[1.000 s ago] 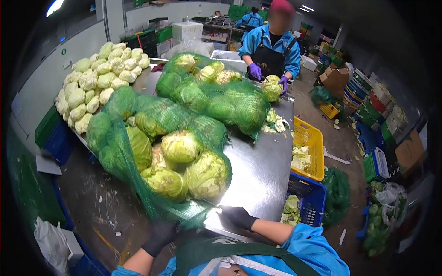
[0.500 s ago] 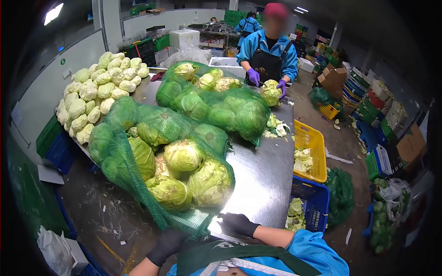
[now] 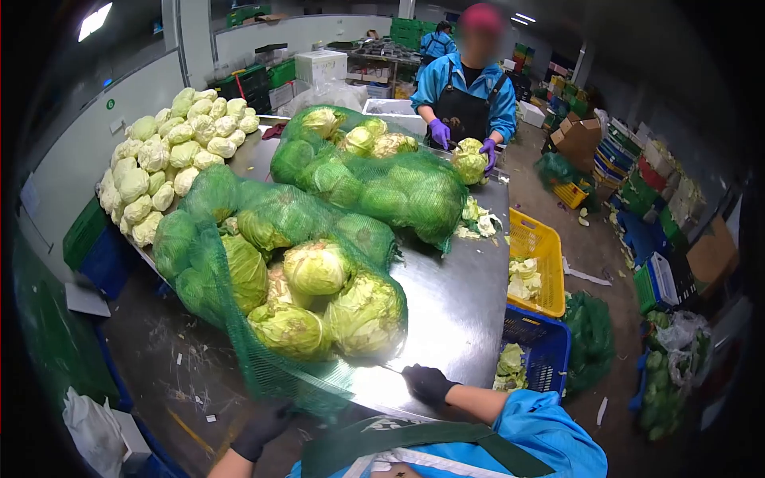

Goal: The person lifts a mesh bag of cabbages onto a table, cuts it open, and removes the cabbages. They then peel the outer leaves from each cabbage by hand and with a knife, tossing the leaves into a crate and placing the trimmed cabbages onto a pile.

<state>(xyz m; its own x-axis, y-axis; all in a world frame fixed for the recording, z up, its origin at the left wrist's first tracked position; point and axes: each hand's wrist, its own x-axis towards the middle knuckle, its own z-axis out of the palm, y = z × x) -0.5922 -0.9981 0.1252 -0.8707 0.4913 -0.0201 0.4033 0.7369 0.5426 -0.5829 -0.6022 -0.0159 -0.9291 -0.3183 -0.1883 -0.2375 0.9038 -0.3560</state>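
Presently: right hand, closed round slim tool, best kept clear of green net; left hand near net, grip unclear.

The metal table is struck by bright glare toward its near right. Its far left end is covered by a heap of pale cabbages. Its near left part is taken up by the near net, green, bulging and draped over the near edge; just beyond it, the far net is laid. Leaf scraps are strewn by the far net's right end, and a dark red cloth is placed just beside the heap. On the floor, white strips are scattered.
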